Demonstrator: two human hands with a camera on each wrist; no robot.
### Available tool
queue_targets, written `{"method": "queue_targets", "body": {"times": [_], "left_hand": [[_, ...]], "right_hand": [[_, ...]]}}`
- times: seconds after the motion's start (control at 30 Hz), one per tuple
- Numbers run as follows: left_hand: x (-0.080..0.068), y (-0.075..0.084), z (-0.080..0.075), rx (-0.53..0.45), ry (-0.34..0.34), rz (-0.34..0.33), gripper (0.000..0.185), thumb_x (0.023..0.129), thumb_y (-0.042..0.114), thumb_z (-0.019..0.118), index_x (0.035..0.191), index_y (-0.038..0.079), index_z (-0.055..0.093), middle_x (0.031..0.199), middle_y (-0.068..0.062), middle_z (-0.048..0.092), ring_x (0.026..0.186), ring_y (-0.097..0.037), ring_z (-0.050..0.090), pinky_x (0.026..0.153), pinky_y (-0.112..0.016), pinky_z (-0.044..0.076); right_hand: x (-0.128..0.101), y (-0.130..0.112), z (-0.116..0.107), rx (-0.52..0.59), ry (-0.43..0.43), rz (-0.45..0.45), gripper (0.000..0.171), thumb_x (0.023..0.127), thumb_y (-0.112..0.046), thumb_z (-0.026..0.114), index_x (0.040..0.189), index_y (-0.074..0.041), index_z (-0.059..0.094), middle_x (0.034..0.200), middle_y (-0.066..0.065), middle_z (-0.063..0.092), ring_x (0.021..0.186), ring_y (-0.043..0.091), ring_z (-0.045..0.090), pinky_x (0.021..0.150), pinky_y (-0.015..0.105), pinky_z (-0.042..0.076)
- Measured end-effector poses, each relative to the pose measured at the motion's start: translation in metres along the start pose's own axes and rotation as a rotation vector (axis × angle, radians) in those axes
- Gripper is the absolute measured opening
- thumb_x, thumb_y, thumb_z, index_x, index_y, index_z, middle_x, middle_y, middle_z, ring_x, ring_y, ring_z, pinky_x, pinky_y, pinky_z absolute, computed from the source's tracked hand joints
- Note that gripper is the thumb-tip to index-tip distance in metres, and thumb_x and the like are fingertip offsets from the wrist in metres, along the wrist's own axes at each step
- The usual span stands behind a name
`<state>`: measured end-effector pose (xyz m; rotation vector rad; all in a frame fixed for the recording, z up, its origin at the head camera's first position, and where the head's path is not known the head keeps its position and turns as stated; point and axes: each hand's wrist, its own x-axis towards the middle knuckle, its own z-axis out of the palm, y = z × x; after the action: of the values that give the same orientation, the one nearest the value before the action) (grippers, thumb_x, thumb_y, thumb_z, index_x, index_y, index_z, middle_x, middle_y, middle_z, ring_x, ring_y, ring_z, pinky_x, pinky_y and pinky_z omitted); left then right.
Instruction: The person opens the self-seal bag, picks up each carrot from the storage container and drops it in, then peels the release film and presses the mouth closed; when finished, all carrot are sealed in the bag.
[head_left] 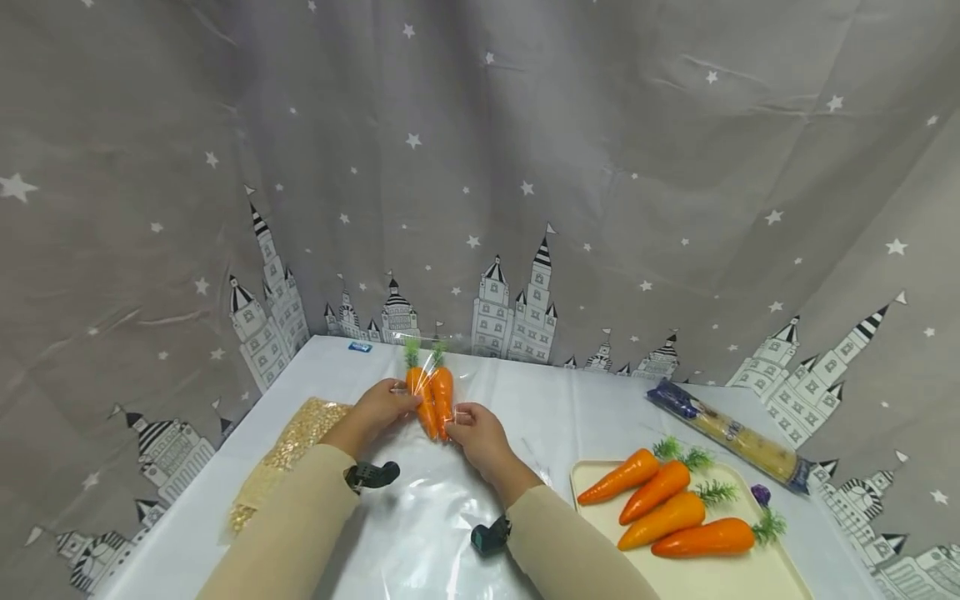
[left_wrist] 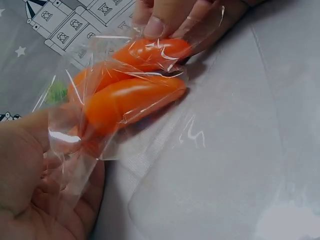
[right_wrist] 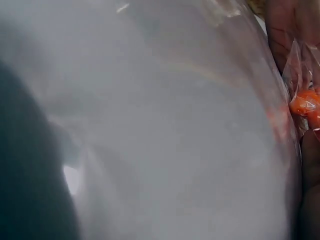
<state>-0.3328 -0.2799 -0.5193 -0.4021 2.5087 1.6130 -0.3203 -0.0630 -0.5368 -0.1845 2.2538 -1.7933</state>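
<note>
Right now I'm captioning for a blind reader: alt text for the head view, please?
Two hands, left hand and right hand, hold two carrots in a clear bag above a white table. Four more carrots lie on a tray at right.

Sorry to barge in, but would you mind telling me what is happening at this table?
A person holds a clear plastic bag with two orange carrots inside, the left hand gripping one side and the right hand pinching the other, above the white table. Four more carrots lie on a cream tray to the right.
</note>
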Motion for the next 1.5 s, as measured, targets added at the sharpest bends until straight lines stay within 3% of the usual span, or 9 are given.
{"method": "queue_targets", "body": {"times": [0.2,0.43,0.53,0.73,0.87,1.1,1.23,1.33,1.5], "left_hand": [[0.003,0.000,-0.002,0.049,0.036,-0.006,0.067,0.095,0.032,0.074,0.146,-0.003,0.049,0.144,-0.026,0.055,0.120,-0.036,0.057,0.103,-0.047,0.051],[0.006,0.002,-0.004,0.124,0.079,-0.046,0.076,0.094,0.038,0.074,0.149,-0.005,0.044,0.154,-0.027,0.048,0.139,-0.042,0.049,0.116,-0.053,0.042],[0.008,0.004,-0.004,0.178,0.090,-0.046,0.079,0.094,0.041,0.073,0.149,-0.007,0.043,0.152,-0.029,0.048,0.135,-0.042,0.051,0.114,-0.054,0.044],[0.006,0.011,-0.006,0.235,0.088,-0.108,0.080,0.097,0.049,0.068,0.149,-0.006,0.042,0.140,-0.028,0.057,0.108,-0.035,0.063,0.094,-0.046,0.055],[-0.006,0.025,-0.010,0.286,0.106,-0.097,0.082,0.102,0.055,0.055,0.153,-0.007,0.036,0.148,-0.034,0.049,0.129,-0.046,0.056,0.110,-0.055,0.047],[-0.057,0.061,0.000,0.313,0.209,0.061,0.074,0.105,0.052,0.045,0.159,0.003,0.032,0.156,-0.038,0.030,0.140,-0.061,0.035,0.113,-0.071,0.034],[-0.097,0.078,0.015,0.282,0.215,0.192,0.069,0.106,0.045,0.050,0.158,0.002,0.036,0.159,-0.036,0.030,0.143,-0.060,0.034,0.115,-0.072,0.032],[-0.129,0.079,0.033,0.209,0.140,0.222,0.064,0.104,0.039,0.059,0.154,0.002,0.042,0.158,-0.033,0.038,0.144,-0.056,0.038,0.116,-0.071,0.033],[-0.173,0.072,0.077,0.191,-0.036,0.187,0.066,0.096,0.039,0.073,0.149,0.007,0.051,0.151,-0.027,0.050,0.140,-0.051,0.047,0.113,-0.069,0.039]], "right_hand": [[0.001,0.000,0.003,-0.040,0.084,-0.005,0.031,0.092,-0.016,0.081,0.119,-0.007,0.069,0.099,0.002,0.072,0.081,0.009,0.066,0.071,0.023,0.057],[0.005,-0.003,0.004,0.000,0.064,0.112,0.023,0.091,-0.016,0.083,0.098,-0.007,0.064,0.088,0.006,0.067,0.069,0.010,0.071,0.063,0.023,0.060],[0.006,-0.006,0.001,0.007,0.057,0.131,0.022,0.091,-0.016,0.083,0.092,-0.006,0.063,0.088,0.007,0.068,0.069,0.009,0.072,0.063,0.023,0.061],[0.006,-0.009,-0.002,-0.019,0.047,0.147,0.024,0.091,-0.022,0.083,0.093,-0.007,0.064,0.089,0.006,0.068,0.071,0.009,0.070,0.065,0.022,0.059],[-0.001,-0.013,-0.007,0.000,0.042,0.162,0.026,0.092,-0.027,0.082,0.099,-0.006,0.067,0.091,0.005,0.068,0.076,0.012,0.067,0.067,0.022,0.057],[-0.023,-0.031,-0.034,0.052,0.005,0.227,0.036,0.094,-0.028,0.079,0.113,0.002,0.072,0.102,0.010,0.072,0.086,0.016,0.066,0.071,0.024,0.054],[-0.039,-0.045,-0.062,0.061,-0.051,0.198,0.050,0.097,-0.032,0.075,0.133,0.001,0.065,0.128,0.013,0.070,0.113,0.023,0.070,0.093,0.032,0.059],[-0.054,-0.048,-0.086,0.082,-0.085,0.142,0.052,0.099,-0.032,0.073,0.140,0.000,0.061,0.138,0.015,0.065,0.124,0.027,0.068,0.105,0.038,0.056],[-0.080,-0.046,-0.122,0.068,-0.003,0.045,0.040,0.102,-0.029,0.069,0.134,-0.005,0.064,0.135,0.017,0.066,0.118,0.026,0.070,0.100,0.037,0.058]]}}
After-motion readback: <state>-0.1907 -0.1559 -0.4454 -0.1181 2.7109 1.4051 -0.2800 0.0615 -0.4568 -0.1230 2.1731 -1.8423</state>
